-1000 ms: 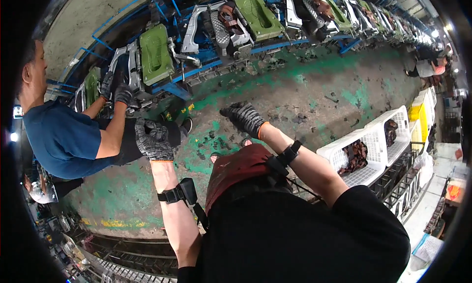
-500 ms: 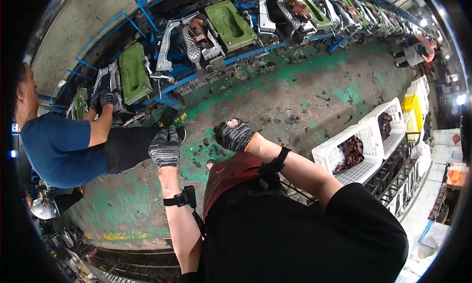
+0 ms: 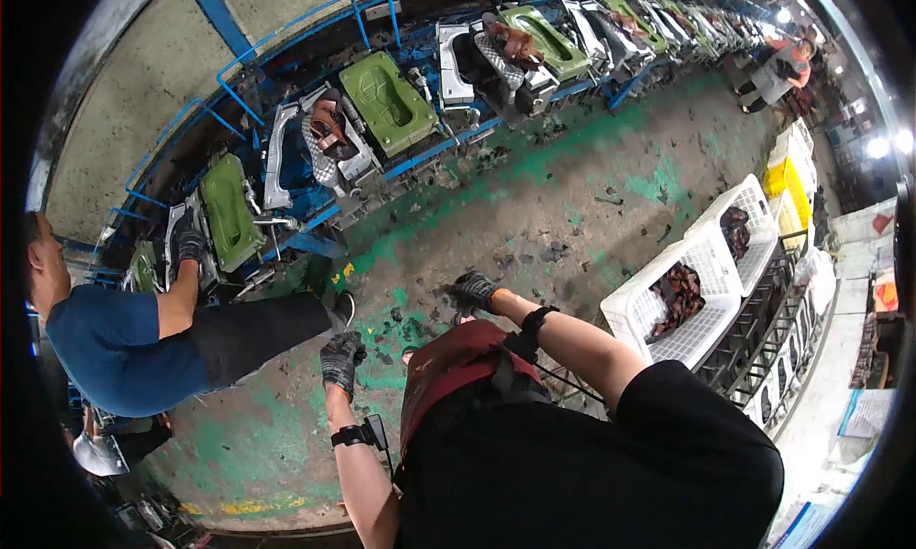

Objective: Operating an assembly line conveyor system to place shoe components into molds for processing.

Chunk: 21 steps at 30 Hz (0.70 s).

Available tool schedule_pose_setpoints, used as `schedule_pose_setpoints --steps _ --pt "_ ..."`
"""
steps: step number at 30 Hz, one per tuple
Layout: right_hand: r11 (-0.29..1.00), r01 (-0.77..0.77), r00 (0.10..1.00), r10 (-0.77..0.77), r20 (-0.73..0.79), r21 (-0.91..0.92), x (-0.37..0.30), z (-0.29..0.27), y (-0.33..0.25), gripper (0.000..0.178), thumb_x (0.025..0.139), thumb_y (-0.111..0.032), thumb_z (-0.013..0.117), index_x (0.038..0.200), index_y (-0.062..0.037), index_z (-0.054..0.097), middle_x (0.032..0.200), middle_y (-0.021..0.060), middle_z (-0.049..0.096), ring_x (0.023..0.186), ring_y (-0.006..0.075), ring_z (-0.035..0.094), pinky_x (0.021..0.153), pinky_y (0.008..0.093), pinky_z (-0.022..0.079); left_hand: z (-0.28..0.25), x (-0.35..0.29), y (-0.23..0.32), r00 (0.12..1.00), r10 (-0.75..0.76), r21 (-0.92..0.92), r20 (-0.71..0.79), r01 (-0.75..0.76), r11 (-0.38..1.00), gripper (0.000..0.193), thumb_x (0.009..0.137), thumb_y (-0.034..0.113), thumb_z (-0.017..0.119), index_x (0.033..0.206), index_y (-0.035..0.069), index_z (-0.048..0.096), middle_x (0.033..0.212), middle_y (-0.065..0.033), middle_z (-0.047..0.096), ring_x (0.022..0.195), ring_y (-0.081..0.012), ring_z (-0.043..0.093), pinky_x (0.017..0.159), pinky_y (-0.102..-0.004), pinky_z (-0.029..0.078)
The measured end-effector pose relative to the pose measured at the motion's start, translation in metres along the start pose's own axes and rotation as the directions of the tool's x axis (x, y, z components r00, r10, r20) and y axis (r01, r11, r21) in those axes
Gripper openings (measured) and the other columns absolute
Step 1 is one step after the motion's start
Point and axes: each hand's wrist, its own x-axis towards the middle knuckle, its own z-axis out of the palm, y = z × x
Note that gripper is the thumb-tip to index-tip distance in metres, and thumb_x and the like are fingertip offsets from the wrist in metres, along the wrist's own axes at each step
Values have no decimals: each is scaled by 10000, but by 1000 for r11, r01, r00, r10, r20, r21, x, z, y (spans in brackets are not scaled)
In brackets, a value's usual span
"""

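My left hand (image 3: 342, 361), in a dark grey knitted glove, hangs over the floor with its fingers curled in; I see nothing in it. My right hand (image 3: 476, 291), gloved alike, is held out ahead of my dark red apron (image 3: 448, 363). Its fingers look loosely curled too, and no object shows in them. Neither hand touches anything. Nearest ahead is a line of shoe moulds, among them an open green mould (image 3: 389, 103) and a silver mould bearing a brown sandal upper (image 3: 329, 124).
A co-worker in a blue shirt (image 3: 124, 349) reaches to the moulds at left, one leg stretched toward my left hand. White crates (image 3: 620, 310) with brown pieces stand on a black rack at right. Another person (image 3: 778, 72) is far off. Dark scraps litter the green-grey floor (image 3: 572, 215).
My view has shifted, so the moulds appear further left. My left hand has lowered and turned, its fingers now more curled. The co-worker's leg now reaches further across the floor.
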Motion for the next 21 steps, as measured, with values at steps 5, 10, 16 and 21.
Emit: schedule_pose_setpoints --steps 5,10,16,21 --pt "965 -21 1000 20 -5 -261 -38 -17 69 409 818 -413 640 835 -14 730 801 166 710 698 308 696 683 418 546 -8 13 -100 1000 11 249 -4 -10 968 246 921 240 593 985 27 699 845 -86 702 667 -197 657 606 -342 512" --pt "904 -129 989 145 8 -408 -86 -29 133 403 773 -368 630 938 -12 720 905 214 705 893 374 690 791 447 535 21 -28 -142 947 -317 83 51 313 946 248 937 176 556 1089 27 684 938 -96 719 709 -228 680 605 -361 530" --pt "854 -476 877 479 40 210 -118 -59 166 315 810 -299 658 803 10 719 674 155 682 548 247 664 505 390 520 59 -33 -188 851 -510 -327 125 521 789 275 925 166 633 1140 -4 651 941 -188 706 724 -308 692 578 -422 550" --pt "879 -454 890 454 37 147 -112 -81 154 304 801 -306 683 819 -5 724 706 141 698 570 247 673 509 368 519 81 -37 -168 884 -458 -303 -91 414 859 260 885 159 668 1092 2 657 865 -162 716 654 -266 686 549 -369 533"
